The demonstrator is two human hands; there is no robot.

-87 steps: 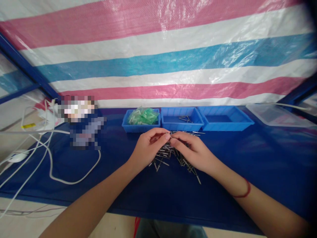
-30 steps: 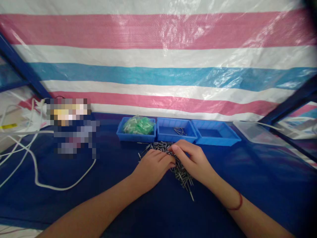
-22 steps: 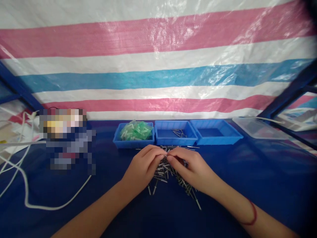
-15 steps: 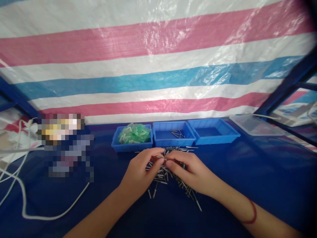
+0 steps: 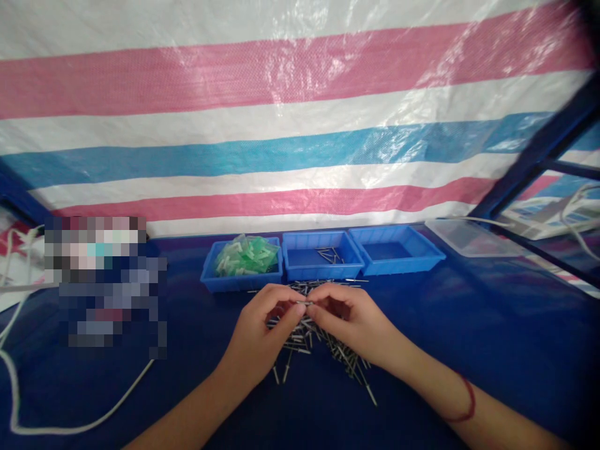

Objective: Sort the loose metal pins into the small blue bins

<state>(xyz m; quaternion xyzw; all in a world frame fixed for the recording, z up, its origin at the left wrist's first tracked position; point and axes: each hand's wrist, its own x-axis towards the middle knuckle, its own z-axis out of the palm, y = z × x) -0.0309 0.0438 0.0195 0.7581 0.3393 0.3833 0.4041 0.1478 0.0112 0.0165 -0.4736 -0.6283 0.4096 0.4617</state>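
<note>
Over a loose pile of metal rivets (image 5: 344,356) my two hands meet at their fingertips. A small metal rivet (image 5: 304,303) lies level between them. My left hand (image 5: 265,325) pinches one end of it between thumb and forefinger. The other end is pinched by my right hand (image 5: 356,319) in the same way. Behind the pile, the middle blue bin (image 5: 323,272) holds several rivets. The left blue bin (image 5: 244,284) is heaped with green and clear plastic packets (image 5: 246,255).
A third blue bin (image 5: 403,265) stands at the right of the row, with a clear plastic lid (image 5: 473,239) beyond it. White cables (image 5: 70,430) curl over the blue table (image 5: 469,331) at the left, near a blurred patch. A striped sheet (image 5: 281,150) hangs behind.
The view has shifted slightly, so the bins and pile sit a little further left. My fingertips have come closer together, and the rivet between them now lies more level.
</note>
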